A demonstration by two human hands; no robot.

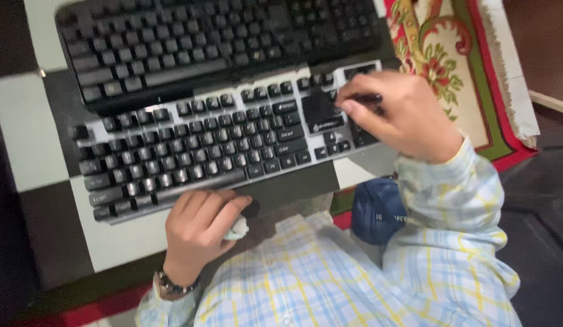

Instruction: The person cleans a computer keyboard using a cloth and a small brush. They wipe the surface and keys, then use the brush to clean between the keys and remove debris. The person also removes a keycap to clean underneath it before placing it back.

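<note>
Right hand (402, 115) pinched dark small tool over silver keyboard's (202, 151) right keys | left hand (199, 227) clutched white cloth (239, 228) at front edge | cleaning seemingly underway, black keyboard (221, 42) untouched.

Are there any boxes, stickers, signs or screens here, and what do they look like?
No boxes, signs or screens.
Label patch: dark square on the silver keyboard, beside the right hand, with a small pale mark.
Blue cap: rounded, under the right sleeve, with small pale lettering.

Black keyboard (221, 42) at the top, floral rug (451, 66) — red-edged, blue cap (378, 212), checkered floor (27, 133)
</note>
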